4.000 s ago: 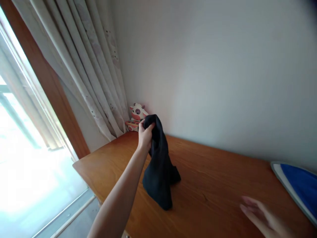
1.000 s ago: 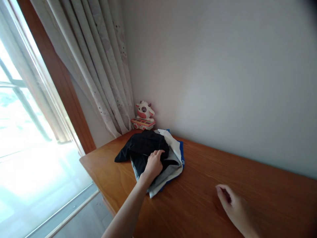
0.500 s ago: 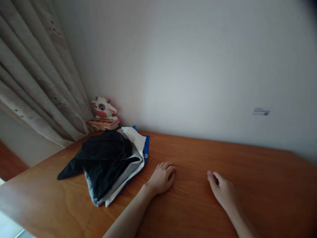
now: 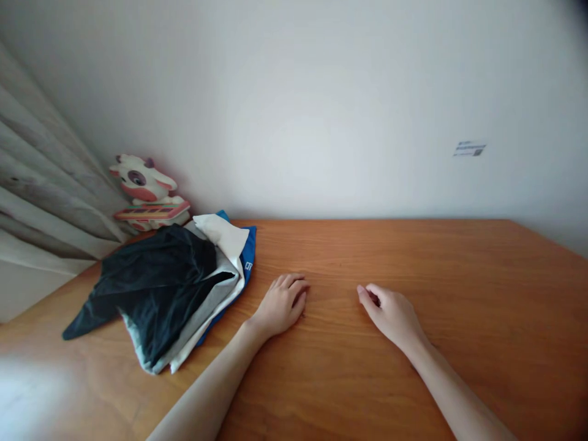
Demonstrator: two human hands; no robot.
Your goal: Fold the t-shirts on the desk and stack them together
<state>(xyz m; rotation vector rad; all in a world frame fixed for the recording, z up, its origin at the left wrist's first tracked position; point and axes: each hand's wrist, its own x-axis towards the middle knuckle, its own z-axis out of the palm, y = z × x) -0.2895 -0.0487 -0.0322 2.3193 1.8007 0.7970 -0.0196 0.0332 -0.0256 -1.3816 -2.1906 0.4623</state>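
My left hand rests palm down on the wooden table, fingers spread a little and holding nothing. Just to its left lies a heap of cloth: a crumpled black garment on top, with a grey and white cloth under it and a blue cloth showing at the right edge. My right hand lies on its side on the table, apart from the left. Its fingers are loosely curled in, the thumb along the index finger, and nothing shows in them.
A toy cow with a keyboard stands behind the cloth heap, against the wall. At the far left hangs a curtain. The brown wooden table meets the white wall, which bears a small printed label.
My view has shifted, so the cloth heap, toy and label sit further left and higher in the picture. Both hands keep their pose on the table.
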